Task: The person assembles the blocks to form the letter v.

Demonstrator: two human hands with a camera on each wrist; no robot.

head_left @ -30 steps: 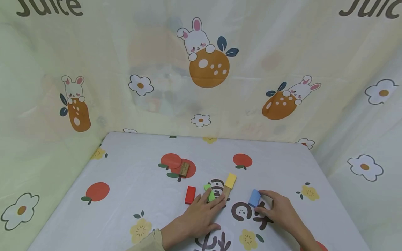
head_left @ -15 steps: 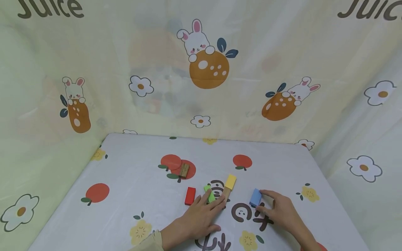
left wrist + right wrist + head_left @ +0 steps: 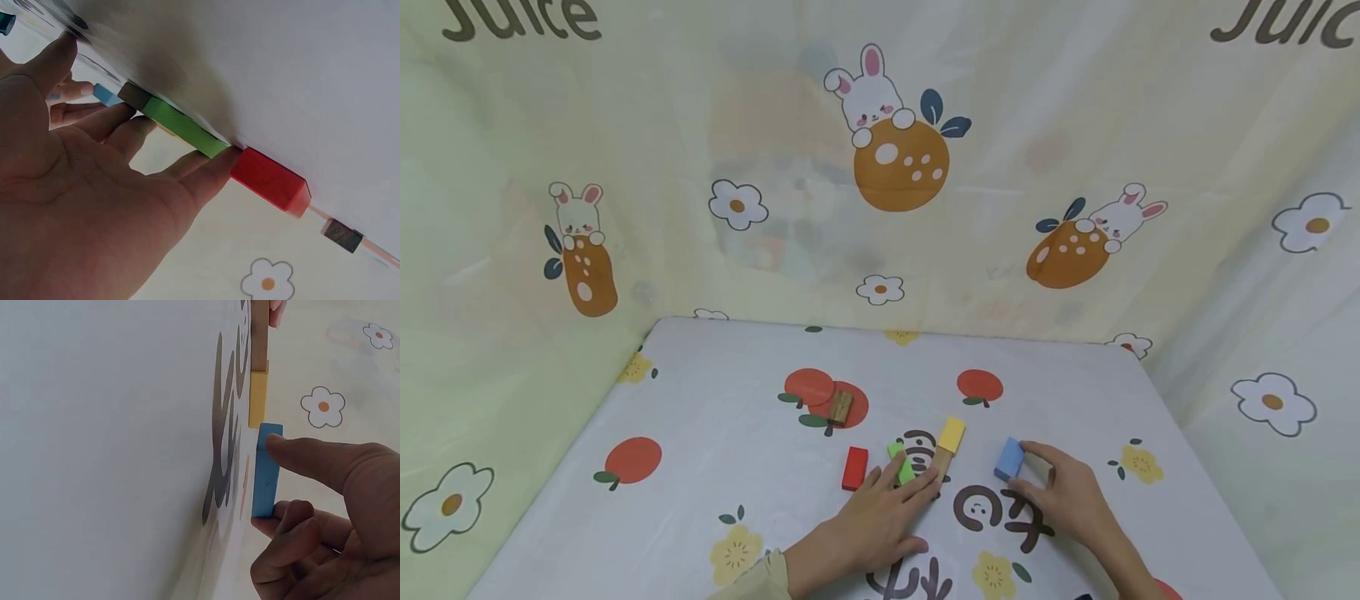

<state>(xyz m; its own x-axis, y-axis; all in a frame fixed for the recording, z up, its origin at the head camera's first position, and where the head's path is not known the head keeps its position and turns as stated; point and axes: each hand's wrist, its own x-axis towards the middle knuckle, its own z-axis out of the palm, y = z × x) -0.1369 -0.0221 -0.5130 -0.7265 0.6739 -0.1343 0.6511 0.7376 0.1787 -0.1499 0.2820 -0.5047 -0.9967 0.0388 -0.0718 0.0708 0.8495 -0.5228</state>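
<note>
My left hand (image 3: 880,518) lies with its fingers spread and fairly straight. Its fingertips touch a green block (image 3: 181,125) and the near end of a tan wooden block (image 3: 942,461). A yellow block (image 3: 952,435) continues in line from the tan one's far end. Just left of those fingers is a red block (image 3: 854,468). Over to the right, my right hand (image 3: 1072,502) pinches a blue block (image 3: 1009,459) between thumb and fingers at its two ends. In the right wrist view this blue block (image 3: 267,478) appears close to the table surface.
A dark brown wooden block (image 3: 841,407) lies farther back, on a printed apple. The white tablecloth (image 3: 730,467) carries fruit, flower and lettering prints. A patterned curtain (image 3: 775,275) stands behind the table and at both sides.
My right hand has shifted the blue block slightly away from me, toward the back of the table. The left hand and the other blocks stay in place.
</note>
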